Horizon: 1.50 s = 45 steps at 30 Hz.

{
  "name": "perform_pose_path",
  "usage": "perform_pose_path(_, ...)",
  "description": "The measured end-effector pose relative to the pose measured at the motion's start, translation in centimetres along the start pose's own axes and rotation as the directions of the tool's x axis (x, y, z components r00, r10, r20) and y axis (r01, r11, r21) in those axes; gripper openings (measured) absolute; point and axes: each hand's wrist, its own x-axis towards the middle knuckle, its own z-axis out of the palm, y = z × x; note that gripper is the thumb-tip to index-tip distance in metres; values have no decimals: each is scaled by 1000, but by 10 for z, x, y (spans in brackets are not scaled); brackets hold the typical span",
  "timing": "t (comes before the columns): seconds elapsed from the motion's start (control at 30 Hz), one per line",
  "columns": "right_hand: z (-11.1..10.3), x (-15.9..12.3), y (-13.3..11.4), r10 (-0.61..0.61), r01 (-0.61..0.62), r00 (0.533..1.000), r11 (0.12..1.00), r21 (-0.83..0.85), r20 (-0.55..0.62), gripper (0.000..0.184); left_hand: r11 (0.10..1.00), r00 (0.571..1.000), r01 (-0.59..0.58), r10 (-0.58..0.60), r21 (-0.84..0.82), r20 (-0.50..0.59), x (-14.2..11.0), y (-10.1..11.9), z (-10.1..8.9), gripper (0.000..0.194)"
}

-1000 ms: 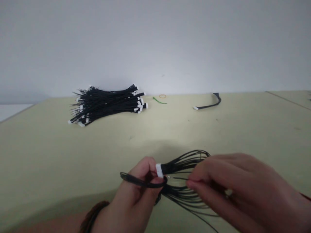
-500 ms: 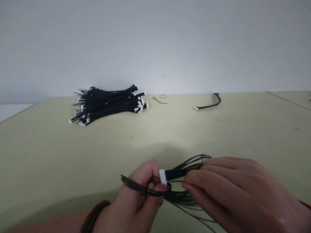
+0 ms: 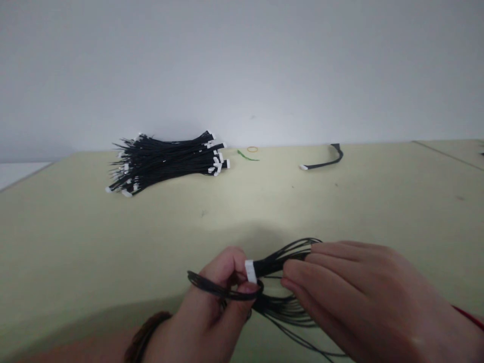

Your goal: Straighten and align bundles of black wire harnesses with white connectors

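Observation:
My left hand pinches a white multi-wire connector between thumb and fingers, with a loop of thin black wires wrapped over its fingers. My right hand closes on the bundle of black wires just beside the connector. More wire strands fan out below the hands, and their far ends are hidden behind my right hand. A large heap of black cables with white connectors lies at the far left of the table, well away from both hands.
A pale green table runs to a white wall. Along its far edge lie a short black cable, a thin green wire and a small orange rubber band. A dark bracelet circles my left wrist.
My right hand has moved left, closer to the connector, and the wires are drawn tighter. The left hand stays nearly still.

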Motion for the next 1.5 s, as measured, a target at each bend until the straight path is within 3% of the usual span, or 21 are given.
perform_pose_path(0.13,-2,1,0,-23,23,999,1000,3,-23,16,1000,1000,-4,4,0,-3,0,-1,1,18)
perform_pose_path(0.3,-3,2,-5,-48,48,999,999,17,-6,30,1000,999,5,-5,-7,-33,-1,-3,2,18)
perform_pose_path(0.47,-4,1,-9,-60,60,998,998,12,-7,29,1000,999,26,-26,-16,-34,-2,-4,3,18)
perform_pose_path(0.57,-3,1,-10,-48,48,999,999,7,3,28,999,999,52,-52,-11,3,-2,-2,0,20)
perform_pose_path(0.8,2,6,-9,-43,43,998,999,-2,47,28,1000,992,-4,0,30,125,-1,1,-2,22)
perform_pose_path(0.9,4,5,-3,-24,24,999,1000,0,42,22,998,999,13,-11,-56,33,3,-2,1,18)
perform_pose_path(1.0,-5,3,3,-31,22,994,995,-93,-103,5,989,989,-19,-3,-147,-151,13,-4,2,15)
perform_pose_path(1.07,-13,0,7,-26,-2,986,987,-163,-167,3,980,969,-6,-44,-201,-244,20,-6,0,12)
perform_pose_path(1.13,-18,-4,10,42,-63,994,973,-220,-96,12,962,950,45,-125,-271,-286,23,-11,-2,8)
perform_pose_path(1.2,-15,-8,14,116,-95,991,959,-268,61,17,940,931,90,-197,-330,-307,24,-17,-4,11)
perform_pose_path(1.33,7,-13,16,132,-71,930,980,-185,342,17,915,905,75,-229,-396,-359,22,-27,-3,16)
perform_pose_path(1.4,13,-14,13,153,-114,911,986,-121,383,23,907,906,49,-217,-418,-365,22,-28,-2,15)
perform_pose_path(1.5,4,-16,8,204,-206,930,978,-26,306,27,902,906,43,-216,-429,-363,24,-29,-1,14)
